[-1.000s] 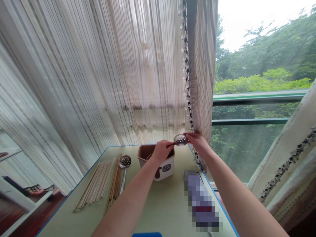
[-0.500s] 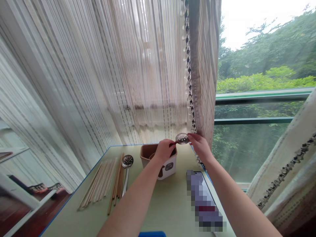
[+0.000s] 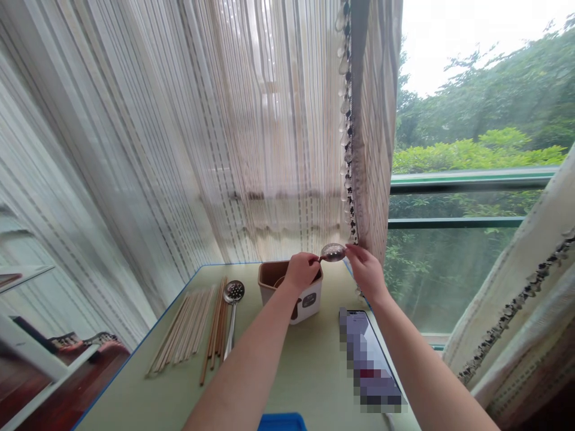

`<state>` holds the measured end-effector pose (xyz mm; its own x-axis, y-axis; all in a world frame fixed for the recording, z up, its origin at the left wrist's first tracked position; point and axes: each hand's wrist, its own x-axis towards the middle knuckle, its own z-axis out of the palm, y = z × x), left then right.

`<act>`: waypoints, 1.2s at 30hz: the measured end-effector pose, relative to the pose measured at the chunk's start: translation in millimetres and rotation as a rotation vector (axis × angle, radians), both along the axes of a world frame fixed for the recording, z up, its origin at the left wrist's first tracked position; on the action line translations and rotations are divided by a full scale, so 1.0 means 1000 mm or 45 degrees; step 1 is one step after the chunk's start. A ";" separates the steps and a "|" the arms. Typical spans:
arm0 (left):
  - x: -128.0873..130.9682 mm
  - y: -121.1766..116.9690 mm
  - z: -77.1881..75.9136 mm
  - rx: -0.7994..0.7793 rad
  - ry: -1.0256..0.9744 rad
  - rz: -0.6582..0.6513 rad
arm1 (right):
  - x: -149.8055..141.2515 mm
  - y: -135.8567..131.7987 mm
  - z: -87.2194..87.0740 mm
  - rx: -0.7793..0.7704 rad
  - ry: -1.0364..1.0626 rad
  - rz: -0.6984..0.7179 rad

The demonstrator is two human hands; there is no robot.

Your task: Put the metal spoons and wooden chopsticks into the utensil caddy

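Observation:
A metal slotted spoon (image 3: 333,252) is held up above the far right corner of the table. My left hand (image 3: 302,270) is closed round its handle, over the rim of a brown-and-white utensil holder (image 3: 309,304). Thumb and fingers of my right hand (image 3: 366,272) pinch the outer edge of the spoon's bowl. Most of the handle is hidden by my left hand. Left of the holder lies a metal skimmer (image 3: 233,292) with a round perforated head. Beside it are several brown chopsticks (image 3: 217,326) and a row of paler chopsticks (image 3: 184,326).
A phone (image 3: 371,353), partly pixelated, lies near the right edge of the pale green table (image 3: 309,371). Something blue (image 3: 282,421) shows at the front edge. A striped curtain (image 3: 269,149) hangs behind, and a window (image 3: 467,275) is at the right.
The spoon's bowl has turned a little between my hands, and less light shows through its holes. Both hands keep their hold. The view has shifted slightly.

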<state>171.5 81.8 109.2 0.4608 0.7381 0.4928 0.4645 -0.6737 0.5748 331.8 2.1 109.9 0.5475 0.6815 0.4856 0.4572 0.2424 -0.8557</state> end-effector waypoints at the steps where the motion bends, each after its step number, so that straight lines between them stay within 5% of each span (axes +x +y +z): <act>1: 0.001 0.000 -0.001 -0.035 -0.045 0.007 | -0.003 -0.004 0.000 0.013 -0.003 -0.005; 6: 0.001 0.001 0.000 -0.321 -0.342 -0.010 | -0.011 -0.018 0.000 -0.064 -0.156 0.008; 10: -0.007 -0.005 0.016 -0.468 -0.495 -0.054 | -0.009 -0.022 0.000 -0.067 -0.236 -0.001; 16: -0.039 -0.023 0.045 -0.441 -0.779 -0.125 | -0.022 -0.029 0.010 0.093 -0.264 -0.049; 21: -0.078 -0.034 0.049 -0.402 -0.902 -0.180 | -0.061 -0.036 0.026 0.235 -0.388 -0.134; 26: -0.130 -0.035 0.030 -0.391 -0.947 0.012 | -0.121 -0.040 0.019 0.381 -0.537 -0.090; 31: -0.185 -0.023 -0.009 -0.617 -1.096 0.225 | -0.187 -0.044 -0.011 0.471 -0.564 0.157; 36: -0.227 -0.010 -0.043 -0.658 -1.274 0.351 | -0.234 -0.028 -0.045 0.298 -0.534 0.387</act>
<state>-56.0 72.1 65.8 -0.1725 0.9725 0.1564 -0.2590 -0.1980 0.9454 98.0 -26.1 64.9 0.0710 0.6266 0.7761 0.6262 0.5776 -0.5236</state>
